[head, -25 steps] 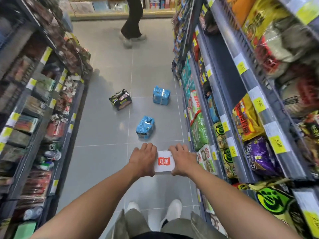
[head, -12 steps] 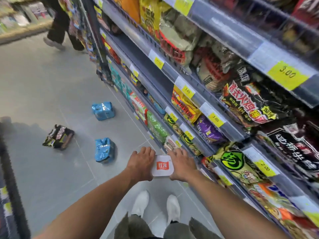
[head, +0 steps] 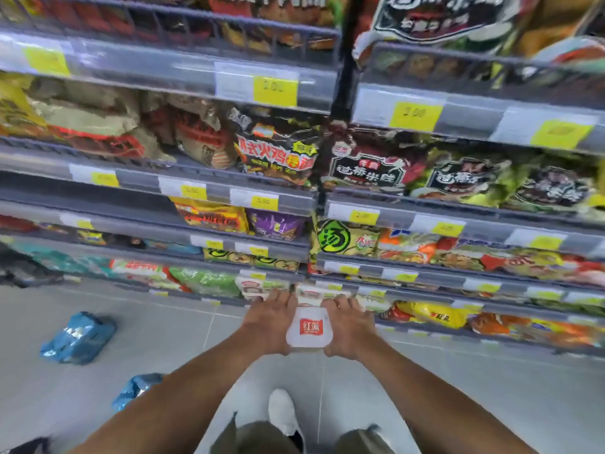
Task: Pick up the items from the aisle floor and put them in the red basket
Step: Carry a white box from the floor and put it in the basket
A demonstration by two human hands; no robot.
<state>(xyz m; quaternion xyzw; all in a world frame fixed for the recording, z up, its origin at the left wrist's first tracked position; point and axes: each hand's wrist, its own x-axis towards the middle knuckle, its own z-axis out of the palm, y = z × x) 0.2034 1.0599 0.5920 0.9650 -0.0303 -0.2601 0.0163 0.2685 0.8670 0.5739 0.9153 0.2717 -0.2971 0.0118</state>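
I hold a white pack with a red label (head: 309, 329) between both hands, in front of the lower shelves. My left hand (head: 270, 321) grips its left side and my right hand (head: 348, 327) grips its right side. On the grey floor at the left lies a blue pack (head: 78, 337). A second blue pack (head: 137, 389) lies nearer, partly hidden behind my left forearm. No red basket is in view.
Shelving (head: 314, 204) full of snack and noodle bags with yellow price tags fills the view ahead, very close. Grey tiled floor (head: 491, 388) spreads below. My white shoe (head: 281, 411) is underfoot. A dark object (head: 23, 270) sits at the far left.
The view has swung right, from looking down the aisle to facing the shelves. Both hands keep holding the white pack. The blue packs have slid to the left of the frame.
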